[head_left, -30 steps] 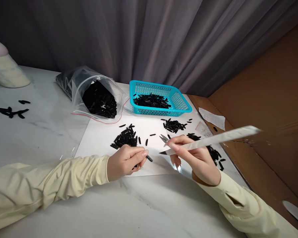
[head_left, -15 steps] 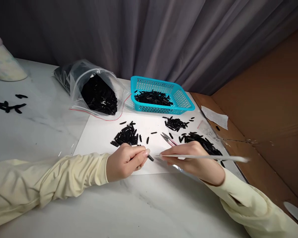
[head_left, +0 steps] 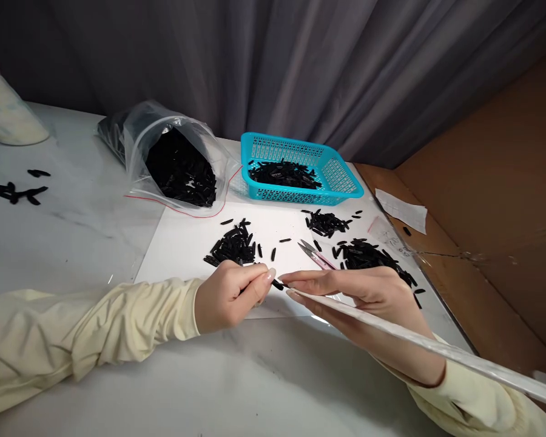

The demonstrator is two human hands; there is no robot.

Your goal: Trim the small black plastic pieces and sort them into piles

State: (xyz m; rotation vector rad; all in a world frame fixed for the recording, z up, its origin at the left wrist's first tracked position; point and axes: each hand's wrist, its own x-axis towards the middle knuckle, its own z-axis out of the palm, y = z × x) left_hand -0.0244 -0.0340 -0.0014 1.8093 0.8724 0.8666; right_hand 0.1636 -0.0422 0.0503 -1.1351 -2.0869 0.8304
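My left hand (head_left: 236,295) is closed, pinching a small black piece (head_left: 278,284) whose end sticks out past the fingertips. Close to its right, my right hand (head_left: 364,294) pinches a thin white stick-like tool (head_left: 391,328), which runs back toward the lower right. The tool's dark, thin tip meets or nearly meets the black piece; exact contact is too small to tell. Beyond my right hand lie pink-handled snips (head_left: 316,255) on a white sheet (head_left: 182,243). Piles of black pieces rest behind my left hand (head_left: 233,244) and behind my right hand (head_left: 366,254).
Behind the sheet stand a blue basket (head_left: 300,197) holding black pieces and an open clear bag (head_left: 139,176) full of them. Another small pile (head_left: 326,223) lies before the basket. A bottle (head_left: 9,109) stands far left, and a paper slip (head_left: 401,209) lies at right.
My right hand has turned and come closer to my left hand, and the white tool now slants down to the right. The black piece in my left hand has tilted flatter.
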